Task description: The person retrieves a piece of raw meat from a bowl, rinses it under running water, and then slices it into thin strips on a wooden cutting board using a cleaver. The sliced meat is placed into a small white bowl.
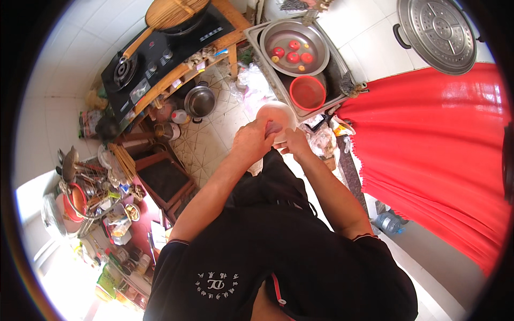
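Observation:
A pale, round bowl [276, 109] is held in front of my body, close to the sink's near corner. My right hand [298, 145] grips its near right edge, fingers tucked under the rim. Over the bowl's left side, my left hand [252, 138] is curled round a small mauve-pink item [273, 127]; what it is cannot be told. My left hand hides part of the bowl's inside. Just beyond, a red plastic basin [308, 93] stands in the sink. Behind it, a large metal basin [277, 66] holds water, several tomatoes [293, 57] and small yellowish pieces [275, 59].
A black gas hob [160, 64] on a wooden stand, with a pan under a wooden lid [172, 14], runs along the left. A metal pot [200, 102] sits low below it. Plastic bags [257, 86] lie by the sink [277, 89]. A red curtain [433, 140] hangs at right.

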{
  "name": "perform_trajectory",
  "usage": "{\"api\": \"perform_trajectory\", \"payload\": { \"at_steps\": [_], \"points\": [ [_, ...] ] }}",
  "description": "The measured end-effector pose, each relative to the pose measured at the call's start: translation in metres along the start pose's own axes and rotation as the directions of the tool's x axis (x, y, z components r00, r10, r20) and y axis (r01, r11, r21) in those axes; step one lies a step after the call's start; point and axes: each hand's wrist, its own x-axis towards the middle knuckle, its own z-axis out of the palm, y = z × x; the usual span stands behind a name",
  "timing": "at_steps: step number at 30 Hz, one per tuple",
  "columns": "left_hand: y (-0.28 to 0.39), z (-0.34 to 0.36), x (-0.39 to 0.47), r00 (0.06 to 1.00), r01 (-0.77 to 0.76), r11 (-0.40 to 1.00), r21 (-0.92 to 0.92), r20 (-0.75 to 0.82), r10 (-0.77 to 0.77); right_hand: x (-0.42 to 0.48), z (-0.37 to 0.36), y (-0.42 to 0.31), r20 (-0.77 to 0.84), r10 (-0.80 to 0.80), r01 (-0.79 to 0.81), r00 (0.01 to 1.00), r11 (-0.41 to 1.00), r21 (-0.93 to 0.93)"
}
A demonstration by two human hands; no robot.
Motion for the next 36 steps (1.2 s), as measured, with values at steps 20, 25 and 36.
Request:
{"api": "perform_trajectory", "payload": {
  "at_steps": [20, 25, 36],
  "points": [
    [0.151, 0.054, 0.221, 0.988, -0.128, 0.968, -0.214, 0.054, 0.142, 0.097, -0.221, -0.095, -0.326, -0.275, 0.299, 0.904, 0.954, 0.023],
    [0.164, 0.071, 0.254, 0.981, -0.15, 0.937, -0.315, 0.07, 0.181, 0.129, -0.266, -0.108, -0.539, -0.273, 0.283, 0.797, 0.957, -0.066],
    [0.199, 0.066, 0.299, 0.964, -0.149, 0.953, -0.266, 0.174, 0.199, 0.143, -0.299, -0.142, -0.558, -0.639, 0.21, 0.53, 0.736, -0.643]
  ]
}}
